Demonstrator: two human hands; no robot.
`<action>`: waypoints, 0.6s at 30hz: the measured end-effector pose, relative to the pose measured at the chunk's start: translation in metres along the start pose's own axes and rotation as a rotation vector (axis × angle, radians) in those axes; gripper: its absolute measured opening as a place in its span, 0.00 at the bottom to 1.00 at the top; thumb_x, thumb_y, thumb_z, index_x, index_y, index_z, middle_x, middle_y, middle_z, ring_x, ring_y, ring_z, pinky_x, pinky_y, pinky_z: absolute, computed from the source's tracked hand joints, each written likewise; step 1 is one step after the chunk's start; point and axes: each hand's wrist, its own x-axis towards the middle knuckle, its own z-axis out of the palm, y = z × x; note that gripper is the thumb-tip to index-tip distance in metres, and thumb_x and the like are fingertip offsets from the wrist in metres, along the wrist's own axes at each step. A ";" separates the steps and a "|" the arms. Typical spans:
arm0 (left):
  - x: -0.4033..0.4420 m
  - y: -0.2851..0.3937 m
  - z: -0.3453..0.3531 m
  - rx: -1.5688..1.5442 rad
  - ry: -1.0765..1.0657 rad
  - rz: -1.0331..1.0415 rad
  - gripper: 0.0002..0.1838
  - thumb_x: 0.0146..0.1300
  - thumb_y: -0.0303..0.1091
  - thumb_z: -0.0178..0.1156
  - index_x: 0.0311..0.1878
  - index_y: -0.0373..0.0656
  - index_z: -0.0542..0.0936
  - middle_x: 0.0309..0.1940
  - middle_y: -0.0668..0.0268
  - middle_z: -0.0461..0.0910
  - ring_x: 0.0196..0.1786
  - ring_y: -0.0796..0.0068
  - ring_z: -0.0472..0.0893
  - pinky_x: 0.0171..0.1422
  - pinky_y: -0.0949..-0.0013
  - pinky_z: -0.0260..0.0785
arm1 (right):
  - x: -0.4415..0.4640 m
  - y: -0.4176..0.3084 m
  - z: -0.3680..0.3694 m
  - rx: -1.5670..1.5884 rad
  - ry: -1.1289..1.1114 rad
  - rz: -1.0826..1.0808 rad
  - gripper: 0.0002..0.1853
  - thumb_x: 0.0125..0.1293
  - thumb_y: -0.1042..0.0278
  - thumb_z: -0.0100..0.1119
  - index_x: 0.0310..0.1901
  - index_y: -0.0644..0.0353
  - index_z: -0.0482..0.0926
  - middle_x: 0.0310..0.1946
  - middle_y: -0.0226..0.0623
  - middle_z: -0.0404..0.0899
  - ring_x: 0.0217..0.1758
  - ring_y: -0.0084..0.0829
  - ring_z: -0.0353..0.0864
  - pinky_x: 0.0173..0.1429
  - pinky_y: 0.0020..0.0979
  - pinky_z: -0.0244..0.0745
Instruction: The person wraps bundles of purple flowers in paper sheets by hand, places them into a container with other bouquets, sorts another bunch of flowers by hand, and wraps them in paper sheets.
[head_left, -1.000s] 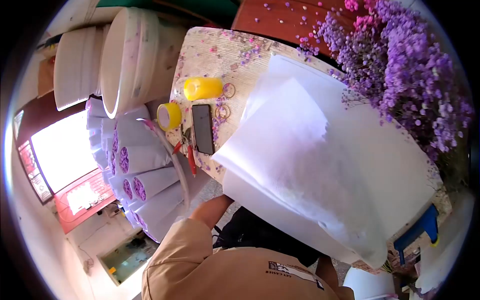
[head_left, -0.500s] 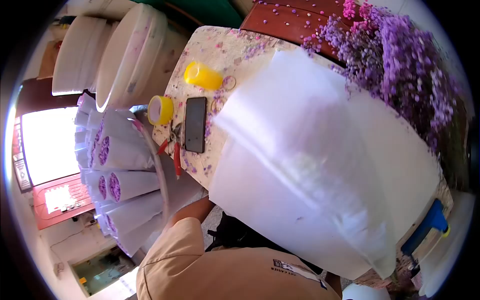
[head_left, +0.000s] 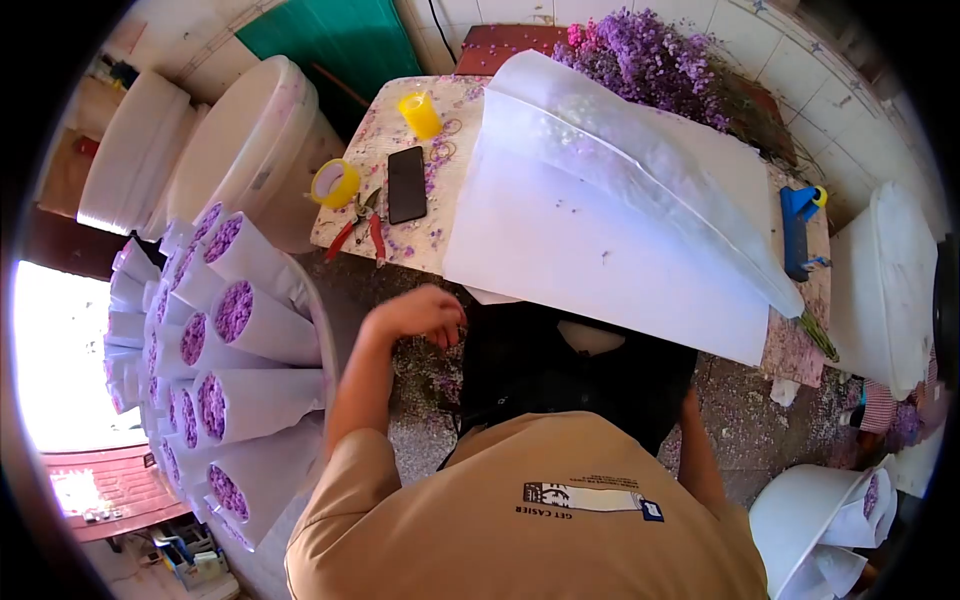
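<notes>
My left hand (head_left: 425, 312) is off the table's near edge, with its fingers loosely curled in and nothing visible in them. On my right side only the forearm shows; the hand is hidden below the table edge. A wrapped bouquet (head_left: 640, 165) in translucent white sheeting lies across the table, with pale flowers dimly visible inside. Its green stems (head_left: 819, 338) stick out at the right end. Beneath it is a stack of white wrapping sheets (head_left: 590, 250), with a few dark specks on top.
On the table (head_left: 455, 120) are yellow tape rolls (head_left: 420, 115), a phone (head_left: 407, 186), red-handled pruners (head_left: 375, 240) and a blue tape dispenser (head_left: 796, 232). Purple flowers (head_left: 650, 60) lie behind. Wrapped bouquets (head_left: 262, 400) fill a container at left; a white tub (head_left: 800, 510) stands at lower right.
The view has shifted, showing more floor and the right side. The blurred white sheeting now lies still across the table. My left hand has come into sight beside the table's near edge.
</notes>
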 end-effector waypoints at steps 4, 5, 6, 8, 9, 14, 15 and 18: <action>0.010 0.028 -0.071 0.219 0.804 0.327 0.23 0.64 0.38 0.63 0.57 0.33 0.80 0.39 0.56 0.88 0.42 0.67 0.88 0.44 0.64 0.81 | 0.007 -0.002 0.000 -0.046 -0.001 -0.128 0.20 0.77 0.59 0.49 0.58 0.66 0.79 0.50 0.39 0.83 0.49 0.33 0.82 0.55 0.38 0.79; 0.021 0.039 -0.086 0.299 0.974 0.256 0.26 0.62 0.42 0.64 0.59 0.34 0.79 0.42 0.52 0.87 0.46 0.60 0.87 0.51 0.60 0.79 | 0.004 -0.006 0.001 -0.043 0.005 -0.142 0.20 0.77 0.59 0.49 0.58 0.66 0.79 0.50 0.39 0.83 0.49 0.33 0.82 0.55 0.38 0.79; 0.032 0.050 -0.099 0.378 1.144 0.185 0.30 0.60 0.46 0.65 0.60 0.34 0.79 0.45 0.48 0.86 0.51 0.54 0.86 0.58 0.56 0.78 | 0.001 -0.015 0.005 -0.028 0.034 -0.097 0.19 0.76 0.60 0.50 0.57 0.66 0.79 0.48 0.39 0.84 0.48 0.33 0.82 0.53 0.37 0.80; 0.073 0.049 -0.130 0.516 1.212 0.060 0.32 0.59 0.48 0.65 0.61 0.36 0.79 0.47 0.48 0.85 0.54 0.51 0.84 0.62 0.54 0.76 | 0.004 -0.023 0.007 -0.007 0.072 -0.067 0.19 0.74 0.61 0.52 0.56 0.66 0.80 0.47 0.39 0.84 0.48 0.33 0.83 0.51 0.37 0.80; 0.084 0.053 -0.137 0.653 1.265 -0.088 0.34 0.57 0.51 0.65 0.61 0.37 0.79 0.50 0.47 0.85 0.57 0.48 0.83 0.65 0.52 0.74 | 0.003 -0.021 0.005 -0.155 0.147 -0.001 0.19 0.73 0.62 0.52 0.57 0.67 0.80 0.46 0.39 0.85 0.47 0.33 0.83 0.50 0.36 0.80; 0.112 0.066 -0.150 0.631 1.257 -0.232 0.31 0.57 0.50 0.65 0.57 0.36 0.81 0.53 0.44 0.84 0.58 0.46 0.83 0.65 0.51 0.74 | -0.047 -0.037 0.033 -0.091 0.116 0.081 0.20 0.74 0.64 0.53 0.60 0.69 0.78 0.49 0.41 0.84 0.47 0.32 0.83 0.51 0.35 0.80; 0.102 0.080 -0.140 0.655 1.229 -0.235 0.29 0.57 0.51 0.65 0.53 0.34 0.83 0.51 0.44 0.85 0.56 0.46 0.84 0.62 0.51 0.76 | -0.060 -0.046 0.041 -0.158 0.126 0.069 0.21 0.74 0.63 0.53 0.61 0.69 0.77 0.49 0.40 0.84 0.47 0.31 0.83 0.51 0.35 0.80; 0.129 0.049 -0.170 0.644 1.258 -0.132 0.33 0.52 0.52 0.71 0.53 0.33 0.82 0.51 0.43 0.84 0.57 0.45 0.83 0.62 0.49 0.75 | -0.065 -0.049 0.042 -0.280 0.041 0.149 0.21 0.71 0.63 0.58 0.59 0.70 0.79 0.45 0.42 0.86 0.46 0.30 0.83 0.50 0.35 0.80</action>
